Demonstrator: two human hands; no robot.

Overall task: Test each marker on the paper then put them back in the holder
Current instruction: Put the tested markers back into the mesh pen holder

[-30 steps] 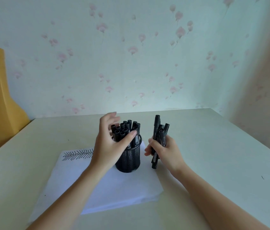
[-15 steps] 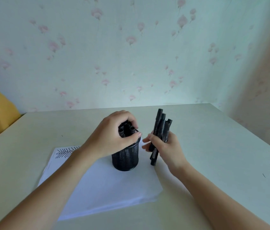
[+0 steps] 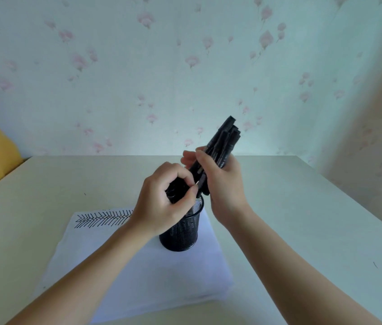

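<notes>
— Paper first, on your left: why is the white sheet of paper (image 3: pixel 124 273) lying under everything?

— It's your test surface. The row of black herringbone strokes (image 3: pixel 104 219) along its far left edge reads as marks from markers you've tried, and the rest of the sheet is blank.

— And your left hand (image 3: pixel 164 202)?

— Its fingers are curled tight round a clutch of black markers (image 3: pixel 173 192) right at the mouth of the black round mesh holder (image 3: pixel 183 233), which stands on the paper. Lifting them out or seating them, I can't tell.

— What's in the holder?

— Your hand covers most of the mouth. Through the bit of rim that shows, the inside looks largely hollow; I can't count anything in there.

— Your right hand (image 3: pixel 225 184)?

— It grips a second bundle of black capped markers (image 3: pixel 223 141), tilted up and away to the right, lower ends just above the rim. Held that way they stay apart from the left hand's lot, probably tested kept from untested.
</notes>
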